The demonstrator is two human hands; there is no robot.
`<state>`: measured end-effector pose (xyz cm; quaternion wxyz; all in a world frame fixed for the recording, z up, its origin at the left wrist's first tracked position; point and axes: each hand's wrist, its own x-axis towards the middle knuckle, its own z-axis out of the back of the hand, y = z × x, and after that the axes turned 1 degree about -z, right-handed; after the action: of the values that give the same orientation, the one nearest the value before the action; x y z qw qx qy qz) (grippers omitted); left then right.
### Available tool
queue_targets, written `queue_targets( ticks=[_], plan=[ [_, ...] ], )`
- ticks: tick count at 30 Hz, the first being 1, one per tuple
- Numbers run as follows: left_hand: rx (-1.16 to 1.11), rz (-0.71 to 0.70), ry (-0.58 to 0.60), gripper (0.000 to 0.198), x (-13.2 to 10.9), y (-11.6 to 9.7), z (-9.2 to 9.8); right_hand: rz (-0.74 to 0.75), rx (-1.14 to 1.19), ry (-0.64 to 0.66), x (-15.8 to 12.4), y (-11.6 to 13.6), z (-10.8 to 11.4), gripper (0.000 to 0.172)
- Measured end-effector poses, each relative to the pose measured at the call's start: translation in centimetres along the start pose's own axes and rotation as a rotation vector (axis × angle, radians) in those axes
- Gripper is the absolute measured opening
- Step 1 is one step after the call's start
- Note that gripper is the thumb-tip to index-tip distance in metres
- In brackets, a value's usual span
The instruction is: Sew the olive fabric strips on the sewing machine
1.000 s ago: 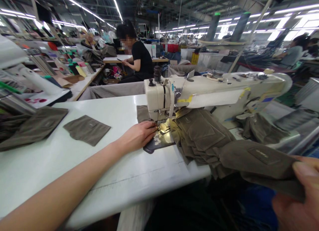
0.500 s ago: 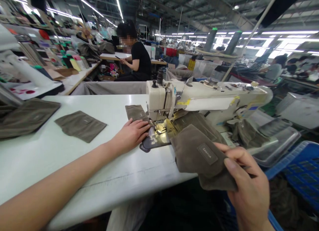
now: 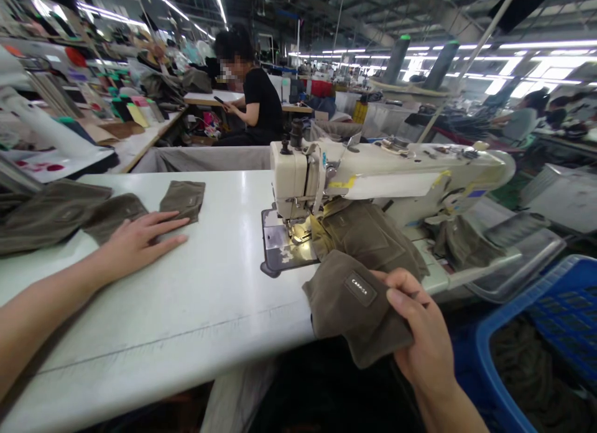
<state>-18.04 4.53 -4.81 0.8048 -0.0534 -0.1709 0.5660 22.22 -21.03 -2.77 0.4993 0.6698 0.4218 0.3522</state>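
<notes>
My right hand (image 3: 422,333) pinches a brown fabric piece with a lettered label (image 3: 359,302), held over the table's front edge. At the left, my left hand (image 3: 144,240) lies flat with fingers stretched out. Its fingertips rest on a small brown fabric piece (image 3: 184,196), and another fabric piece (image 3: 116,215) is partly under the hand. A larger brown fabric stack (image 3: 60,215) lies beyond it at the far left. The sewing machine (image 3: 291,178) stands at the middle, its lit needle area uncovered on the left. Brown fabric (image 3: 368,234) is bunched to the right of the needle.
A blue basket (image 3: 487,346) with brown fabric inside stands at the lower right. Behind it are a clear plastic tray (image 3: 536,252) and more brown fabric (image 3: 466,246). A person in black (image 3: 263,100) sits beyond the white table (image 3: 209,296), holding a phone.
My left hand has slid the small fabric piece from beside the needle leftward, toward the other pieces. My right hand has moved slightly left with the labelled piece.
</notes>
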Motion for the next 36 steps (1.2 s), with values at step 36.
queue_targets(
  ticks=[36],
  plan=[
    [-0.38, -0.112, 0.318, 0.018, 2.2, -18.8, -4.8, 0.402, -0.687, 0.359, -2.2, -5.9, -2.7, 0.015]
  ],
)
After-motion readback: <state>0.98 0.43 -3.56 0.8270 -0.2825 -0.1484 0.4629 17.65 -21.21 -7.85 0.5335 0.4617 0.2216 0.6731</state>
